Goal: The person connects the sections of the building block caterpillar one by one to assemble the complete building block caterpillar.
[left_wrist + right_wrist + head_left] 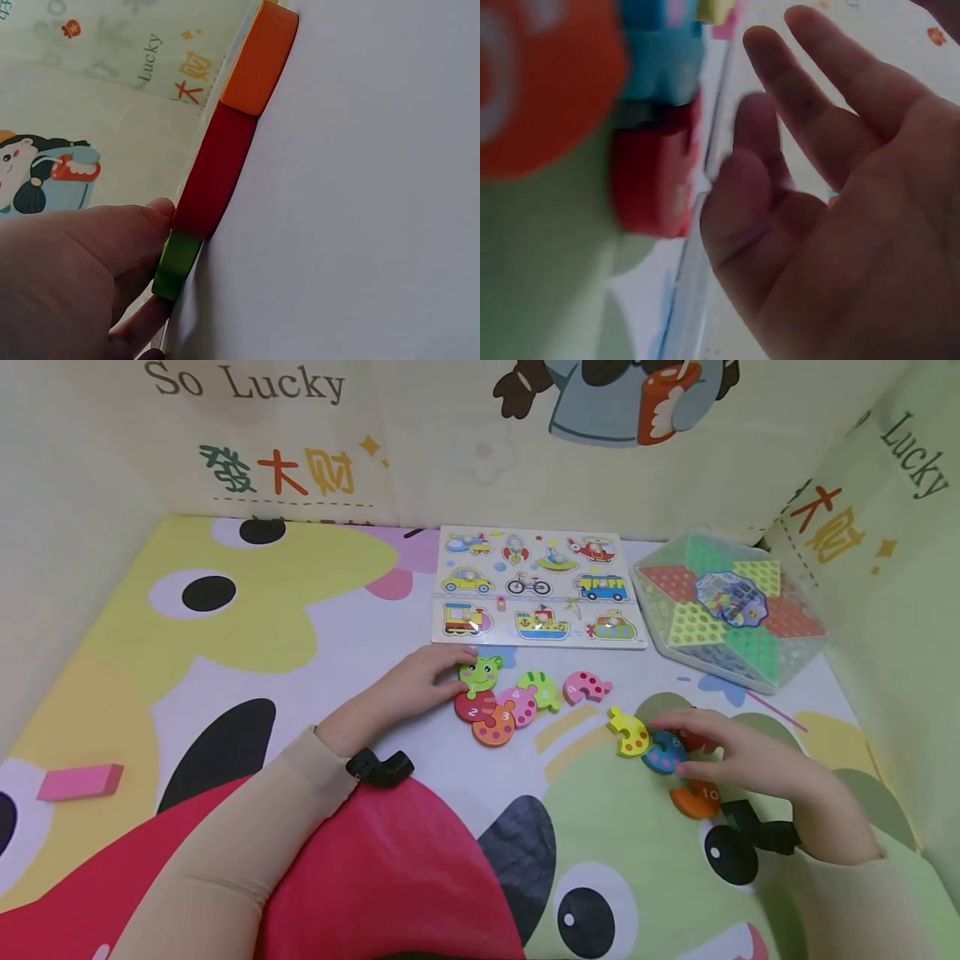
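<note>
My left hand [412,685] pinches the green caterpillar-head puzzle piece [481,673] between thumb and finger. Joined to that piece, a red number 2 piece [474,707], an orange number 3 piece [495,727], a pink piece [521,703] and a green striped piece [542,690] form a curved row. On the right side, my right hand [742,752] is spread over a blue dotted piece [664,753] and a red piece [656,176], the latter partly hidden by fingers in the head view. A yellow dotted piece [630,734] and an orange number 10 piece [697,800] lie beside them.
A separate pink dotted piece [585,687] lies between the two groups. Behind stands a vehicle peg-puzzle board [501,643], with a clear hexagonal box [738,664] at its right. A pink block [80,782] lies far left. Printed fabric walls [420,460] enclose the table.
</note>
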`<state>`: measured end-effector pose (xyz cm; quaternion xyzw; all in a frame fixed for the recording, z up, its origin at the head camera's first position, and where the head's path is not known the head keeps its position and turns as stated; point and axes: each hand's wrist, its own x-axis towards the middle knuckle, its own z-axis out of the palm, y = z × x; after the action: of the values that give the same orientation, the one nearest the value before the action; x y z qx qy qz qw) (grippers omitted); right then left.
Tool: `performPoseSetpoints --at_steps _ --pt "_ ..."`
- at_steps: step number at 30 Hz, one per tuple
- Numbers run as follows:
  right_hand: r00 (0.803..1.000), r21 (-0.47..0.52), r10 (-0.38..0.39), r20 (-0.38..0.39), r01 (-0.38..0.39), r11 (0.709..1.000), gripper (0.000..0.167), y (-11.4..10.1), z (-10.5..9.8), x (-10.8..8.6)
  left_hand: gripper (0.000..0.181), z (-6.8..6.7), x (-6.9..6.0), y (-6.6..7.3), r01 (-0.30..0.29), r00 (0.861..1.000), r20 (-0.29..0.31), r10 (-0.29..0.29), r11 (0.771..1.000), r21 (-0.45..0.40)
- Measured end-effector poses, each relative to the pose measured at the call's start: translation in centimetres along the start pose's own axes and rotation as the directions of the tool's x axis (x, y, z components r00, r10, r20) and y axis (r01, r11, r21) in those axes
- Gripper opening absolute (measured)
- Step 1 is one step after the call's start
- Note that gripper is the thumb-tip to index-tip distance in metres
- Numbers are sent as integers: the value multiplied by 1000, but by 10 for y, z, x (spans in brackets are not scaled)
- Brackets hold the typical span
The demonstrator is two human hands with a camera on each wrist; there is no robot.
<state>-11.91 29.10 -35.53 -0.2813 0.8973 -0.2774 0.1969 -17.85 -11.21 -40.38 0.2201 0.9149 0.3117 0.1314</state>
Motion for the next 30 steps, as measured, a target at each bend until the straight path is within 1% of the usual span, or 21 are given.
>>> performPoseSetpoints --at_steps 4,9,13,17,19,23,26,28,30 --pt "1000 -44 13 -6 -13 999 50 6 6 -1 47 1 0 0 6 1000 1 -6 1000 2" --pt "999 -127 29 -26 -32 991 55 8 11 1 46 1 0 0 1 1000 -3 -1 1000 -3" --pt "999 -180 53 -10 -54 982 56 8 15 5 46 1 1 -1 -10 1000 -9 10 1000 -3" --pt "995 -177 98 5 -96 979 58 8 17 6 45 3 1 -2 -26 1000 -16 26 1000 -1" --pt "995 -169 103 3 -101 980 57 8 18 6 45 3 1 -1 -27 1000 -15 27 1000 -2" --pt "997 -177 83 -11 -83 981 54 9 18 5 45 3 1 -1 -29 999 -14 29 1000 -4" --pt "998 -188 53 -33 -58 981 51 7 16 4 44 3 0 0 -40 999 -21 40 999 1" --pt "998 -184 38 -53 -47 982 52 4 13 3 45 3 0 0 -42 999 -23 42 999 -2" --pt "997 -153 21 -70 -31 988 53 -1 9 3 45 3 0 -2 -37 999 -24 37 999 1"
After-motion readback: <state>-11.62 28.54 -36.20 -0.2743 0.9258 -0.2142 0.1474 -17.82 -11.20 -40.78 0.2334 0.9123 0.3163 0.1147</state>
